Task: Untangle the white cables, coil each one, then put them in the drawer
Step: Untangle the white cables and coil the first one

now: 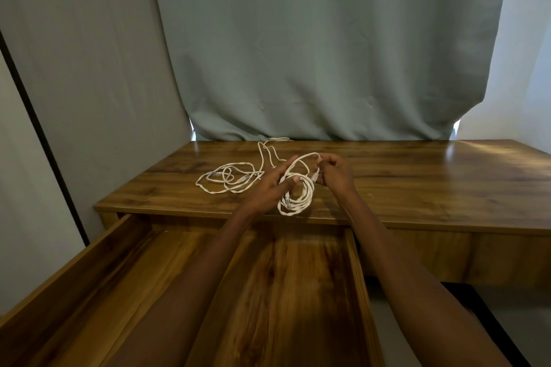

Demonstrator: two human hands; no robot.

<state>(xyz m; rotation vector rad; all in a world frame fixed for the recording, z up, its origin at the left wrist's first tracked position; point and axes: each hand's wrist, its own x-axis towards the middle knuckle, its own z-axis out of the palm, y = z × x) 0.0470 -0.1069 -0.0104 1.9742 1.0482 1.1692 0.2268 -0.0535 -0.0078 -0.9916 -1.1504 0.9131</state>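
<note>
White cable coil (295, 198) (no readable markings), both hands (301, 180) gripping it

left hand (269, 188) held coiled white cable (298, 197), thumb over its loops | right hand (335, 173) pinched that cable's free end | second white cable (229, 179) lay loose on tabletop (417, 182), left of hands | drawer (354, 277) stood open below

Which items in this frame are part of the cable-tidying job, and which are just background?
Job items:
coiled cable, held by left hand and right hand
loose cable on the desk
open drawer

Background:
desk
curtain
</note>
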